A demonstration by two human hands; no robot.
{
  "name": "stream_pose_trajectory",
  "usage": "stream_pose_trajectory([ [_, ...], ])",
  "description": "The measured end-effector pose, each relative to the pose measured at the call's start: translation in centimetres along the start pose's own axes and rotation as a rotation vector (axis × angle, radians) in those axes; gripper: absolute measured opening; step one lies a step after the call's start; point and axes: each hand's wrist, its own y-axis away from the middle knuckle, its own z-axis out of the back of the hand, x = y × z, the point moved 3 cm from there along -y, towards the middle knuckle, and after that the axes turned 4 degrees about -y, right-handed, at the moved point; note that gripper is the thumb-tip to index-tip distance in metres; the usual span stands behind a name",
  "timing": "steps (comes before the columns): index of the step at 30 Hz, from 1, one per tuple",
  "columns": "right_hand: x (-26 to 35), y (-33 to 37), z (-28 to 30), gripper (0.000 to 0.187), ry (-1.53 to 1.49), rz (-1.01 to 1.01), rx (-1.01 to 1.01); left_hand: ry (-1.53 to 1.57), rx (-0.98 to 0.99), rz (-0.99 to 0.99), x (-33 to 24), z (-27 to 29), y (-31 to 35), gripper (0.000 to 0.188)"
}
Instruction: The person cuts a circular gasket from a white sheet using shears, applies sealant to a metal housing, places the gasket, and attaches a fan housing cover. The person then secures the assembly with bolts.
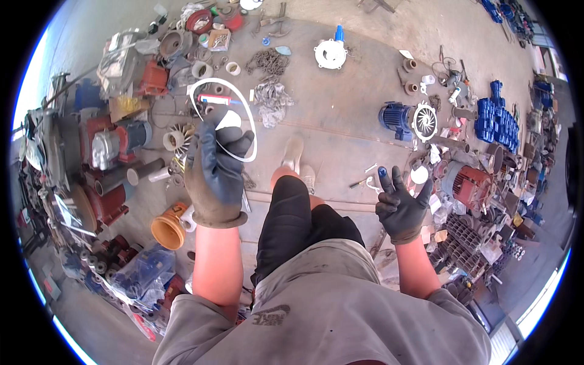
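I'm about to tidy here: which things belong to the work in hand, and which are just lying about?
Work in hand:
- white ring, held in the left hand

Lying about, apparently:
- chain
- orange cylinder
- red motor

The right hand is spread and holds nothing.

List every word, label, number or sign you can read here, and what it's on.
Grey fabric shirt: dark printed lettering with a curved emblem; I don't copy brand text.
Red-and-white oblong packet: any print is too small to read.
Thin white ring at the gloved left hand: no text visible.
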Motion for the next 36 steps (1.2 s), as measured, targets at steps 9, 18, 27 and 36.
stream_pose_trajectory([
  [9,10.1,-23.2,-9.5,0.103,0.023,0.121,0.088,-0.124,0.019,-0.106,8.4,-13.5,-27.4,0.041],
  [18,17.8,-51.9,-2.5,0.092,-0.197,0.122,0.048,-0.032,-0.017,0.118,26.8,-21.7,-49.8,0.045],
  [27,23.7,-67.4,13.7,0.077,-0.198,0.118,0.115,-0.5,0.21,0.238,44.0,-23.3,-55.0,0.036],
  [36,29.4,-75.5,16.4,0.055,0.082,0.07,-0.122,-0.5,0.436,0.183,49.9,-22.0,-60.9,0.039],
])
